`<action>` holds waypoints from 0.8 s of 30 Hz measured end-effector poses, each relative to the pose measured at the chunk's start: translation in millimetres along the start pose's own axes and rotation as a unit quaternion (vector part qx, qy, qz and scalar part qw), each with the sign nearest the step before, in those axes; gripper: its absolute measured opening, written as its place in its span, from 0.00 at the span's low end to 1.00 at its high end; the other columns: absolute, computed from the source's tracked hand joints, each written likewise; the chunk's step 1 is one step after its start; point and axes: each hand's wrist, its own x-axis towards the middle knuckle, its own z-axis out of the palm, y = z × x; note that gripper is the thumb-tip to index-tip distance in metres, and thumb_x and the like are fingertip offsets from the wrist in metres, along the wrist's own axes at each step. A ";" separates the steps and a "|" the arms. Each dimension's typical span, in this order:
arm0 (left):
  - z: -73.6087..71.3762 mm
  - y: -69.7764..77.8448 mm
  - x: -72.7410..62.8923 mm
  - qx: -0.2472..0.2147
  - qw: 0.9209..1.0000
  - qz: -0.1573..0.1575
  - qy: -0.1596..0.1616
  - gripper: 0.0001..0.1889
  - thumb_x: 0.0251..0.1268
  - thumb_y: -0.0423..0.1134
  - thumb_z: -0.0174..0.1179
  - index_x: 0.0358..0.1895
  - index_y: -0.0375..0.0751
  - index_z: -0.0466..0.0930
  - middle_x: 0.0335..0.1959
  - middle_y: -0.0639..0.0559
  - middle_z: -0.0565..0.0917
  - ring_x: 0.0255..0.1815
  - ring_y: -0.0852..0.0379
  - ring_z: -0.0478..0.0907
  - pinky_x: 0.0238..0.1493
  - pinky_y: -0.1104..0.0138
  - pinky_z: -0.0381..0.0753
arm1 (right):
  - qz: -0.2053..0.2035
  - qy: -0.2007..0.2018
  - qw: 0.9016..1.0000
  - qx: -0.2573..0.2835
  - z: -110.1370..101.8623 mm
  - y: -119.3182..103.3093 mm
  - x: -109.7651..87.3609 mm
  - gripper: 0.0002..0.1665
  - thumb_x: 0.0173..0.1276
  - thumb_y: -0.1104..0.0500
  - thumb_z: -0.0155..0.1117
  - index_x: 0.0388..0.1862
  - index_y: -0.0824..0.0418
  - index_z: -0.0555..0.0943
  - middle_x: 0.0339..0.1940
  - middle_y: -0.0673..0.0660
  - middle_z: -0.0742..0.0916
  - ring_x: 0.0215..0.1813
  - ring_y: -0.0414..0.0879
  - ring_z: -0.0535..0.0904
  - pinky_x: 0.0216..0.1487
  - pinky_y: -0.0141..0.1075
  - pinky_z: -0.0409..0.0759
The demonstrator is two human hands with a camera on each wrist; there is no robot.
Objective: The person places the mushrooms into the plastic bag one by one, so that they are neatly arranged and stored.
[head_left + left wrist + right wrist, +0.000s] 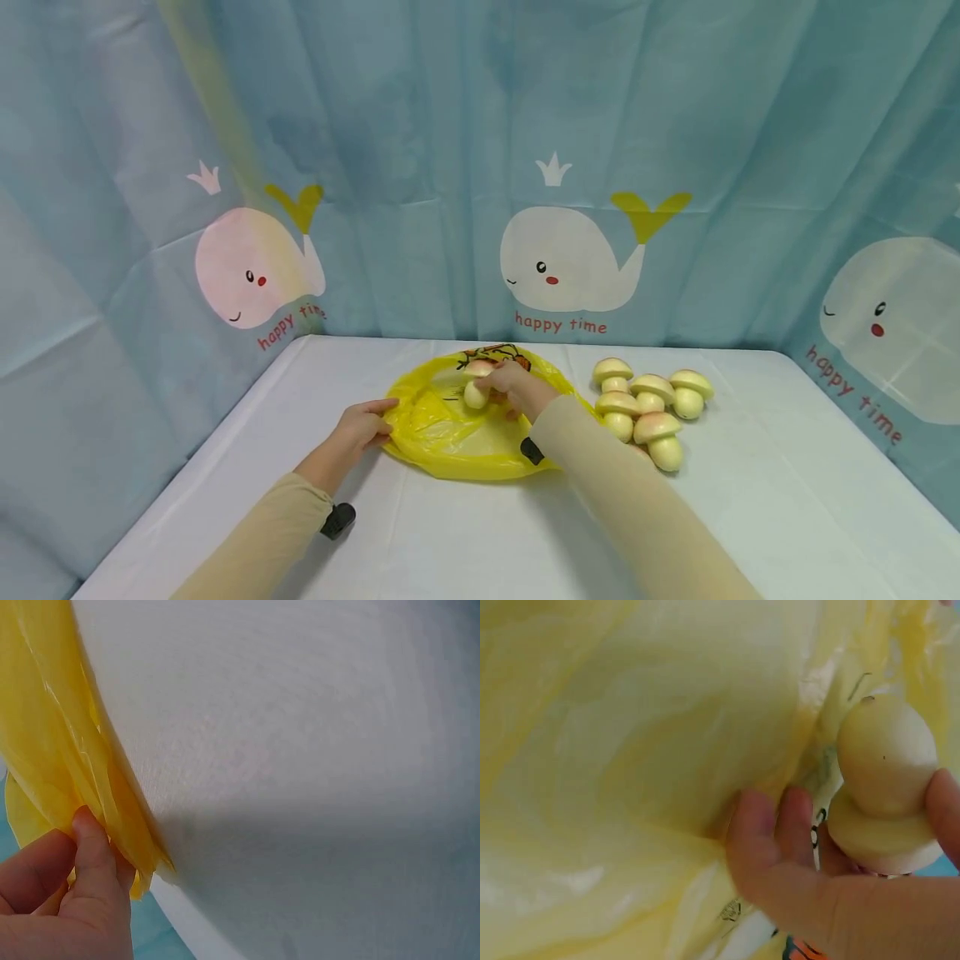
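A yellow plastic bag (450, 454) lies spread on the table with its mouth open toward me. My left hand (365, 423) pinches the bag's left edge between thumb and fingers; the left wrist view shows the gathered film (112, 795) at the fingertips. In my right hand (513, 387) is a toy mushroom (475, 395) with a pale round stem and a pinkish cap, held over the bag's inside. Seen from the right wrist, the thumb and fingers grip the mushroom (889, 757) around its cap, while other fingertips are close to the bag film.
Several more toy mushrooms (652, 392) sit in a cluster on the right of the white table (750, 492), partly behind my right sleeve. A blue curtain (420, 167) with printed whales hangs along the table's back and sides.
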 end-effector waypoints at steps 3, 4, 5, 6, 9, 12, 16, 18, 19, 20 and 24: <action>0.8 0.3 0.6 0.000 1.000 0.003 -0.002 0.28 0.64 0.18 0.49 0.69 0.31 0.67 0.71 0.30 0.60 0.40 0.51 0.73 0.35 0.71 0.78 | 0.006 0.006 1.000 -0.007 2.6 1.0 -1.0 0.41 0.67 0.59 0.67 0.76 0.56 0.60 0.62 0.62 0.73 0.57 0.58 0.71 0.60 0.58 0.64; 1.1 0.2 0.9 0.000 1.000 0.003 -0.003 0.28 0.64 0.18 0.49 0.69 0.31 0.67 0.71 0.30 0.60 0.41 0.50 0.73 0.35 0.71 0.78 | 0.006 0.007 1.000 -0.011 3.3 0.8 -1.7 0.41 0.67 0.59 0.67 0.76 0.54 0.60 0.60 0.61 0.74 0.56 0.57 0.71 0.58 0.57 0.64; 1.3 -0.1 1.3 0.000 1.000 0.004 -0.003 0.28 0.64 0.18 0.49 0.69 0.31 0.67 0.71 0.30 0.59 0.43 0.49 0.73 0.36 0.71 0.78 | 0.008 0.008 1.000 -0.015 4.1 0.4 -1.8 0.41 0.67 0.58 0.66 0.76 0.53 0.60 0.58 0.60 0.75 0.54 0.57 0.71 0.57 0.55 0.64; 1.5 -0.2 1.3 0.001 1.000 0.004 -0.003 0.28 0.64 0.18 0.49 0.69 0.31 0.67 0.72 0.30 0.59 0.44 0.48 0.73 0.36 0.71 0.78 | 0.010 0.009 1.000 -0.023 4.7 0.1 -1.6 0.41 0.68 0.56 0.66 0.76 0.51 0.60 0.56 0.60 0.75 0.53 0.56 0.71 0.55 0.54 0.64; 1.8 -0.1 0.0 0.002 1.000 0.003 -0.003 0.28 0.64 0.18 0.49 0.69 0.31 0.67 0.72 0.30 0.58 0.47 0.46 0.72 0.37 0.70 0.78 | 0.013 0.009 0.999 -0.049 6.3 -1.0 -1.9 0.41 0.69 0.52 0.65 0.77 0.50 0.59 0.50 0.61 0.76 0.52 0.55 0.70 0.50 0.51 0.65; 3.0 0.6 -1.6 0.004 1.000 0.001 -0.002 0.28 0.64 0.18 0.49 0.69 0.31 0.67 0.71 0.30 0.59 0.48 0.45 0.71 0.38 0.69 0.78 | 0.019 0.015 0.998 -0.062 5.6 -0.1 -2.2 0.43 0.68 0.49 0.65 0.78 0.50 0.58 0.46 0.62 0.76 0.52 0.56 0.70 0.51 0.50 0.67; 3.3 1.9 -1.2 0.003 1.000 0.000 -0.002 0.29 0.63 0.18 0.50 0.69 0.32 0.67 0.72 0.31 0.59 0.52 0.44 0.70 0.44 0.66 0.79 | 0.017 0.019 0.999 -0.044 2.9 3.7 -1.9 0.46 0.66 0.48 0.67 0.78 0.53 0.56 0.49 0.62 0.77 0.54 0.56 0.69 0.56 0.52 0.70; 2.4 2.7 -0.9 0.003 1.000 0.000 -0.002 0.28 0.62 0.18 0.51 0.68 0.33 0.70 0.72 0.30 0.59 0.50 0.45 0.71 0.45 0.65 0.79 | 0.012 0.014 1.000 -0.025 1.3 5.5 -2.4 0.48 0.65 0.49 0.68 0.78 0.55 0.56 0.51 0.63 0.76 0.55 0.57 0.69 0.57 0.52 0.70; 2.0 2.8 -0.8 0.003 1.000 -0.001 -0.003 0.28 0.62 0.18 0.51 0.67 0.33 0.70 0.72 0.30 0.59 0.50 0.45 0.71 0.46 0.64 0.79 | 0.009 0.009 1.000 -0.017 0.8 6.1 -2.8 0.48 0.65 0.49 0.68 0.78 0.56 0.56 0.53 0.64 0.76 0.56 0.57 0.69 0.57 0.53 0.70; 1.7 2.8 -1.1 0.002 1.000 -0.002 -0.004 0.28 0.62 0.18 0.51 0.67 0.33 0.70 0.72 0.31 0.59 0.49 0.45 0.71 0.46 0.64 0.78 | 0.007 0.006 1.000 -0.011 0.4 6.6 -3.2 0.49 0.65 0.50 0.69 0.78 0.57 0.55 0.55 0.64 0.76 0.56 0.57 0.69 0.58 0.53 0.70; 1.4 2.2 -2.4 0.002 1.000 -0.002 -0.004 0.27 0.63 0.18 0.49 0.67 0.32 0.69 0.71 0.30 0.59 0.47 0.46 0.71 0.42 0.67 0.78 | 0.001 -0.007 1.000 0.001 -1.4 5.3 -7.7 0.46 0.67 0.54 0.67 0.78 0.61 0.55 0.65 0.64 0.73 0.60 0.58 0.70 0.61 0.58 0.68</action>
